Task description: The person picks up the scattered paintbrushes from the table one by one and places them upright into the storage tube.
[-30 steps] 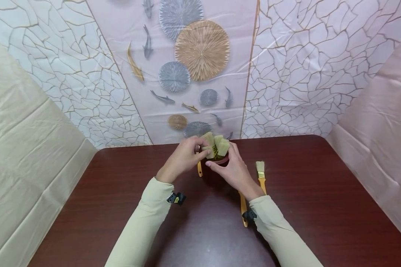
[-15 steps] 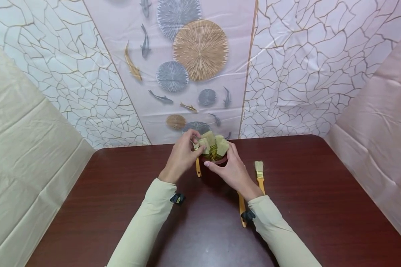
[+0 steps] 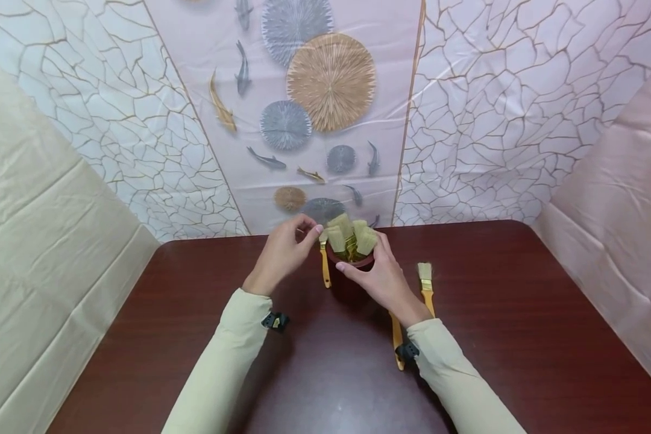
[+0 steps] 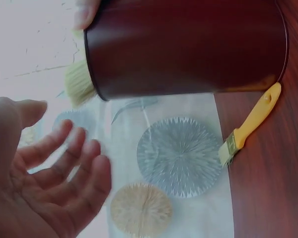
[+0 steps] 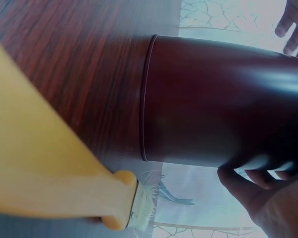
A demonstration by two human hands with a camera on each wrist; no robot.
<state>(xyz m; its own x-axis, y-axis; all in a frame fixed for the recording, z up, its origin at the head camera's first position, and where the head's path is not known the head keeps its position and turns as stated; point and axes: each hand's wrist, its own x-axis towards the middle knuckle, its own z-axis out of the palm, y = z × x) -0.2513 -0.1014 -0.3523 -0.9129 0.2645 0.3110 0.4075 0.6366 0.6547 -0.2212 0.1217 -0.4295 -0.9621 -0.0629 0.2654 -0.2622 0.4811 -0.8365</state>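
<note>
A dark red cylindrical container (image 4: 188, 47) stands upright near the table's back edge, with several paintbrushes (image 3: 336, 238) in it, pale bristles up. My right hand (image 3: 382, 277) holds the container from the right, thumb at the front rim and fingers round the far side. To the left, my left hand (image 3: 282, 250) hovers apart from the bristles. In the left wrist view its fingers are loosely bent and nothing lies between them. A yellow-handled paintbrush (image 4: 260, 116) lies on the table by the container's left side, close below the left hand in the head view.
Right of the container lies a paintbrush (image 3: 425, 283), its handle partly hidden by the right wrist. A yellow brush handle (image 3: 396, 337) lies beneath the right forearm. A patterned cloth wall (image 3: 331, 150) rises behind the dark wooden table (image 3: 521, 313).
My left hand has let go of the bristles of a paintbrush in the container and drawn away to the left. The right hand keeps its hold on the container.
</note>
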